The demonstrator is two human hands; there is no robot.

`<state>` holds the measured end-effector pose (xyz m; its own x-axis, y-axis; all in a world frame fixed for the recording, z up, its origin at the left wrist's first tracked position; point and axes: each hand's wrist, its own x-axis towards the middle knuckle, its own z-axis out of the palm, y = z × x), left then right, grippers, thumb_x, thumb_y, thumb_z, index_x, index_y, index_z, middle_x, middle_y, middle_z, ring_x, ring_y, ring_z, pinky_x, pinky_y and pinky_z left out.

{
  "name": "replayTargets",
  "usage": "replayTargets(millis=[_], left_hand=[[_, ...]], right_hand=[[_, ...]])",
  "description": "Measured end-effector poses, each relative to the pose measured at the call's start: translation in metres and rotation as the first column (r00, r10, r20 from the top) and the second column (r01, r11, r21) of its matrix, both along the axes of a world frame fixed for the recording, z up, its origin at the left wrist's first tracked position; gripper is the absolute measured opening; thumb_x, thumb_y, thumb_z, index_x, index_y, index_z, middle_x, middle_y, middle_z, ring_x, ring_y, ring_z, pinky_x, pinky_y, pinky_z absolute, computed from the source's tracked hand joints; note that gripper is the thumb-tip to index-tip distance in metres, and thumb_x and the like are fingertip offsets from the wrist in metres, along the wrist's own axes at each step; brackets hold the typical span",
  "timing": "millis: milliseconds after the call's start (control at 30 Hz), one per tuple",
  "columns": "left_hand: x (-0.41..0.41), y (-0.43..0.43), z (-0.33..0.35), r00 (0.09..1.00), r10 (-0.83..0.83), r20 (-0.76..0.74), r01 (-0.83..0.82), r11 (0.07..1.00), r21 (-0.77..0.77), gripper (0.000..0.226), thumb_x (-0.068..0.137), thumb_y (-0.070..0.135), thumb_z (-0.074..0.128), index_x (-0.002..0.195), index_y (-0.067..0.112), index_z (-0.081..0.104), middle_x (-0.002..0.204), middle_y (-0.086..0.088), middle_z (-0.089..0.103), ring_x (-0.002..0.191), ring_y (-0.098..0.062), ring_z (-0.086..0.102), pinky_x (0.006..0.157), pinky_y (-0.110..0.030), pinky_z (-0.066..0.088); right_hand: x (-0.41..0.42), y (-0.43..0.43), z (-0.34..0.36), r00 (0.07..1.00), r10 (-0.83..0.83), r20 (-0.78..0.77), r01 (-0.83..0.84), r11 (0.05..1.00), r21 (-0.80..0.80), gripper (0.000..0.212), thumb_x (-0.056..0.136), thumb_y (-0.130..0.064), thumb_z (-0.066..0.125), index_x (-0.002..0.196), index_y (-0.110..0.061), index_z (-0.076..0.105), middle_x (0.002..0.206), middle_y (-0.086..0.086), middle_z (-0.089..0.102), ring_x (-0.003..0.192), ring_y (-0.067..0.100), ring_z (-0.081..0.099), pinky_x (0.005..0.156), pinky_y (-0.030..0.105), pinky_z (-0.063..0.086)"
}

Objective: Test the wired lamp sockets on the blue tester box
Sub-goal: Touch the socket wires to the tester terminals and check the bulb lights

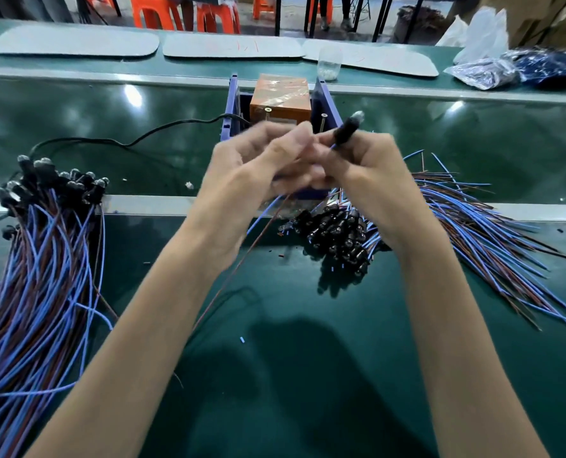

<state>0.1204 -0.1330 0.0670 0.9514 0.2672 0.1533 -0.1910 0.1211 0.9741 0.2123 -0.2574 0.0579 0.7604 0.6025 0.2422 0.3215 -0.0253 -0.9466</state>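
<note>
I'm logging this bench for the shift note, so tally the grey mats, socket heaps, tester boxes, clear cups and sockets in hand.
Grey mats: 3
Socket heaps: 2
Blue tester box: 1
Clear cup: 1
Held socket, in right hand: 1
Total: 8

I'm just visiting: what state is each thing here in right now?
right hand, gripping one lamp socket.
lamp socket, held tilted, bulb end up.
left hand, blurred, curled beside the socket; grip unclear.
blue tester box, open-topped, cable running into it.
left bundle, lying on the table.
right pile, lying loose on the table.
clear cup, upright.
</note>
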Motion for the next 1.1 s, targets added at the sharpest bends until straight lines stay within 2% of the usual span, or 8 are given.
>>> replayTargets(millis=[100,233,367,500,600,833,967,1100], left_hand=[[0.004,-0.003,-0.003,0.901,-0.213,-0.378,0.211,0.976,-0.046,0.068,0.091,0.06,0.038,0.105,0.001,0.067,0.1,-0.012,0.074,0.089,-0.023,0.072,0.073,-0.022,0.058],[0.014,-0.003,-0.009,0.913,-0.119,-0.39,-0.079,0.887,-0.455,0.076,0.097,0.06,0.027,0.133,-0.005,0.045,0.128,-0.021,0.058,0.11,-0.028,0.063,0.091,-0.035,0.052],[0.014,0.01,-0.012,0.937,0.162,-0.31,-0.344,0.586,-0.734,0.055,0.103,0.044,0.023,0.099,0.001,0.057,0.095,-0.014,0.066,0.086,-0.023,0.067,0.081,-0.033,0.054],[0.011,0.021,-0.01,0.891,0.354,-0.284,-0.413,0.374,-0.83,0.048,0.105,0.035,0.024,0.075,0.009,0.051,0.054,-0.001,0.051,0.043,-0.012,0.05,0.049,-0.021,0.045],[0.011,0.02,-0.008,0.865,0.445,-0.231,-0.449,0.482,-0.753,0.048,0.104,0.045,0.024,0.072,0.015,0.043,0.046,0.006,0.032,0.035,-0.008,0.026,0.037,-0.017,0.026],[0.012,0.0,-0.013,0.965,0.249,-0.087,-0.259,0.955,-0.143,0.057,0.103,0.051,0.012,0.06,0.019,0.033,0.045,0.01,0.023,0.038,-0.006,0.016,0.038,-0.015,0.011],[0.013,-0.009,-0.019,0.976,0.198,-0.093,-0.177,0.963,0.201,0.049,0.104,0.037,0.035,0.058,0.021,0.035,0.049,0.011,0.028,0.041,-0.005,0.02,0.037,-0.018,0.017],[0.011,-0.009,-0.021,0.991,0.132,-0.008,-0.122,0.938,0.325,0.044,0.103,0.032,0.038,0.061,0.019,0.034,0.049,0.014,0.029,0.044,-0.004,0.022,0.041,-0.017,0.02]], right_hand=[[0.002,-0.007,0.007,0.998,-0.059,-0.01,0.059,0.993,0.099,0.014,0.097,-0.017,0.055,0.092,-0.014,0.067,0.081,-0.006,0.075,0.075,0.009,0.069,0.067,0.018,0.051],[0.001,-0.016,0.017,1.0,-0.014,-0.007,0.015,0.991,0.135,0.024,0.1,-0.028,0.046,0.089,-0.018,0.065,0.085,-0.004,0.076,0.095,0.013,0.07,0.086,0.027,0.051],[0.005,-0.026,0.023,0.987,-0.022,-0.16,0.065,0.96,0.271,0.03,0.103,-0.021,0.039,0.081,-0.012,0.058,0.061,-0.004,0.065,0.072,0.02,0.07,0.076,0.031,0.055],[0.01,-0.03,0.023,0.953,-0.097,-0.287,0.191,0.928,0.319,0.032,0.103,-0.018,0.039,0.075,-0.011,0.053,0.051,-0.005,0.041,0.047,0.01,0.041,0.051,0.027,0.049],[0.016,-0.034,0.023,0.932,-0.217,-0.289,0.296,0.918,0.264,0.033,0.101,-0.018,0.043,0.069,-0.014,0.052,0.048,-0.009,0.03,0.043,0.006,0.021,0.037,0.018,0.02],[0.015,-0.037,0.018,0.941,-0.285,-0.182,0.314,0.937,0.153,0.025,0.089,-0.016,0.066,0.065,-0.013,0.071,0.055,0.0,0.029,0.048,0.009,0.015,0.036,0.016,0.016],[0.011,-0.033,0.018,0.966,-0.195,-0.171,0.216,0.97,0.113,0.022,0.087,-0.017,0.068,0.067,-0.013,0.075,0.067,0.016,0.032,0.052,0.013,0.012,0.036,0.015,0.015],[0.01,-0.034,0.017,0.973,-0.123,-0.197,0.145,0.984,0.102,0.02,0.087,-0.017,0.069,0.068,-0.016,0.075,0.075,0.01,0.058,0.042,0.004,0.02,0.036,0.013,0.016]])
